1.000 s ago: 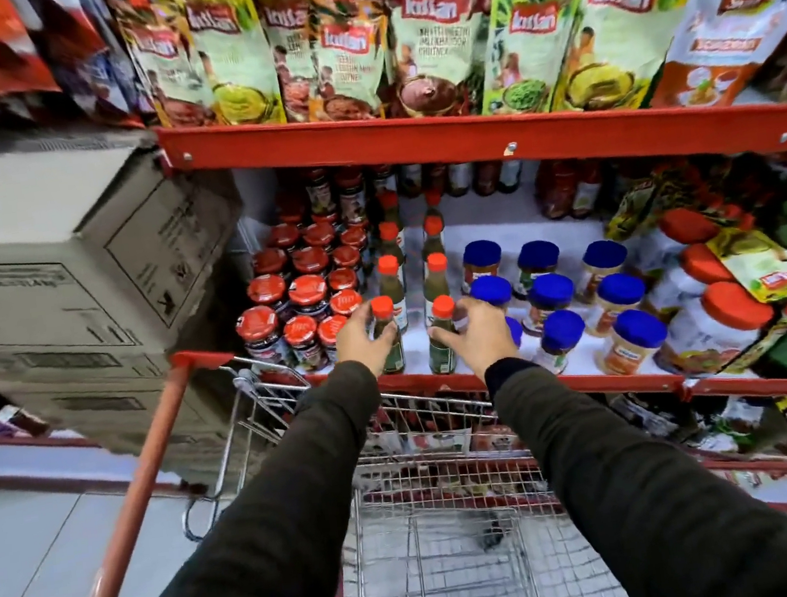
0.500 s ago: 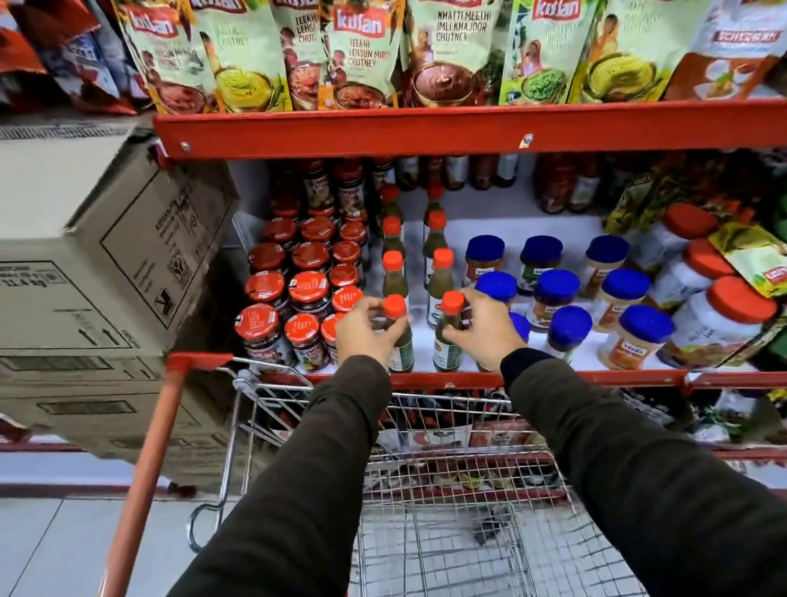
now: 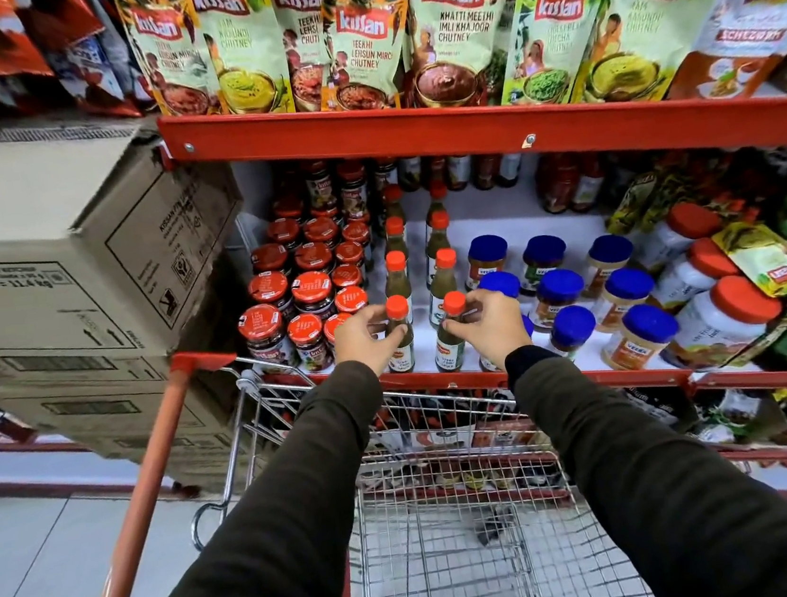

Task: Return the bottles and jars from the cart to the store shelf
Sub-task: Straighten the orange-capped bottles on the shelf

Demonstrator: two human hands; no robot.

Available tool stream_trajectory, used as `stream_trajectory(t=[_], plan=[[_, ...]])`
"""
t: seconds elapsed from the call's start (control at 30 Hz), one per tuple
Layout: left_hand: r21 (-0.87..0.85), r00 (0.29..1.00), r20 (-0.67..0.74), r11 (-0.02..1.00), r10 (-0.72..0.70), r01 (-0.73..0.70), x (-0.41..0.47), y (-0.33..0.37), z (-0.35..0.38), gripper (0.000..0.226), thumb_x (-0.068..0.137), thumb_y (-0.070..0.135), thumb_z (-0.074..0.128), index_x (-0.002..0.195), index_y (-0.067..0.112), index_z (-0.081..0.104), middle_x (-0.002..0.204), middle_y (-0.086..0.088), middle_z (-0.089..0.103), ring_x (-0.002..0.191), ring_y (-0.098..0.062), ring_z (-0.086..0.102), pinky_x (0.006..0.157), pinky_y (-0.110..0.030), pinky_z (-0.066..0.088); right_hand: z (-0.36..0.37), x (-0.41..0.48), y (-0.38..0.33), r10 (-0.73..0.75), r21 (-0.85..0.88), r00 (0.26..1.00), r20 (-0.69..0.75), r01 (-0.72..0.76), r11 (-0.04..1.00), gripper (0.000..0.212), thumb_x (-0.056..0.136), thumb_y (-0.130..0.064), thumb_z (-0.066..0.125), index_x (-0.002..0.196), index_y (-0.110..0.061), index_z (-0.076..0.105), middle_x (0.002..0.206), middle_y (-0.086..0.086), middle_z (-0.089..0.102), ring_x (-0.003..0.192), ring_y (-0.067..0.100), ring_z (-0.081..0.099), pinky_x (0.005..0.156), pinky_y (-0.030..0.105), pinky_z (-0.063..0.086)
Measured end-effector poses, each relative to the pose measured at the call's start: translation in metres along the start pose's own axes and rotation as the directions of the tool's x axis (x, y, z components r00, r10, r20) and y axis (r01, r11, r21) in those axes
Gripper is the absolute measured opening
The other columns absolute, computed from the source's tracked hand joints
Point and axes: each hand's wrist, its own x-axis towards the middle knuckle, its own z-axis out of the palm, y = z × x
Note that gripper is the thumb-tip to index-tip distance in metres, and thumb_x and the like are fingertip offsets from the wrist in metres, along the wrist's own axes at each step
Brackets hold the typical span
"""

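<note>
Two green sauce bottles with orange caps stand at the front edge of the red store shelf (image 3: 589, 376). My left hand (image 3: 366, 338) is wrapped around the left bottle (image 3: 399, 332). My right hand (image 3: 486, 326) grips the right bottle (image 3: 451, 340) by its neck. Both bottles are upright with their bases on the white shelf floor. Behind them run two rows of the same bottles (image 3: 443, 272). The wire cart (image 3: 452, 514) sits right below my arms, and its basket looks nearly bare.
Red-lidded jars (image 3: 311, 288) crowd the shelf to the left of the bottles, blue-lidded jars (image 3: 561, 287) to the right. Large orange-lidded jars (image 3: 726, 322) stand further right. Stacked cardboard boxes (image 3: 61, 269) rise left of the cart. Chutney pouches (image 3: 365, 43) hang above.
The view has shifted slightly; both hands stay on the two front bottles, which have settled upright at the shelf's front edge.
</note>
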Motion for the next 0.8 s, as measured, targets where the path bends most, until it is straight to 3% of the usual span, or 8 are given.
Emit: stream_trajectory(t=[0.27, 0.37, 0.47, 0.8], plan=[[0.003, 0.998, -0.051, 0.999, -0.037, 0.037, 0.0001, -0.0007, 0.0020, 0.041, 0.071, 0.029, 0.084, 0.106, 0.015, 0.066, 0.098, 0.001, 0.067, 0.094, -0.021, 0.065, 0.086, -0.035, 0.053, -0.0006, -0.0005, -0.0014, -0.057, -0.033, 0.998, 0.038, 0.058, 0.998, 0.029, 0.082, -0.006, 0.076, 0.110, -0.007, 0.069, 0.097, 0.003, 0.068, 0.092, 0.017, 0.062, 0.093, 0.032, 0.051], [0.012, 1.000, -0.018, 1.000, -0.005, 0.005, -0.0001, -0.0021, 0.0024, 0.047, 0.074, 0.026, 0.082, 0.116, 0.016, 0.064, 0.113, -0.001, 0.067, 0.102, -0.016, 0.058, 0.093, -0.030, 0.047, 0.0015, 0.0001, 0.0017, -0.044, -0.039, 0.999, 0.031, 0.045, 0.998, 0.035, 0.081, -0.012, 0.080, 0.113, -0.007, 0.067, 0.106, 0.006, 0.070, 0.099, 0.021, 0.063, 0.094, 0.033, 0.051], [0.029, 0.998, 0.063, 0.999, 0.022, -0.024, 0.0000, -0.0008, 0.0027, 0.044, 0.080, 0.020, 0.077, 0.121, 0.011, 0.065, 0.117, -0.008, 0.071, 0.111, -0.021, 0.064, 0.102, -0.034, 0.048, 0.0034, 0.0002, 0.0061, 0.000, -0.021, 1.000, 0.028, 0.001, 1.000, 0.035, 0.080, -0.015, 0.081, 0.111, -0.007, 0.066, 0.108, 0.009, 0.071, 0.102, 0.024, 0.066, 0.096, 0.039, 0.053], [0.081, 0.998, -0.061, 0.996, 0.036, -0.031, -0.0006, -0.0065, 0.0093, 0.033, 0.077, 0.031, 0.078, 0.108, 0.022, 0.071, 0.101, 0.000, 0.075, 0.092, -0.016, 0.065, 0.094, -0.035, 0.053, 0.0049, 0.0038, 0.0076, 0.023, 0.014, 0.998, 0.062, -0.024, 1.000, 0.035, 0.083, -0.009, 0.078, 0.116, -0.006, 0.066, 0.115, 0.009, 0.071, 0.106, 0.025, 0.068, 0.101, 0.043, 0.053]])
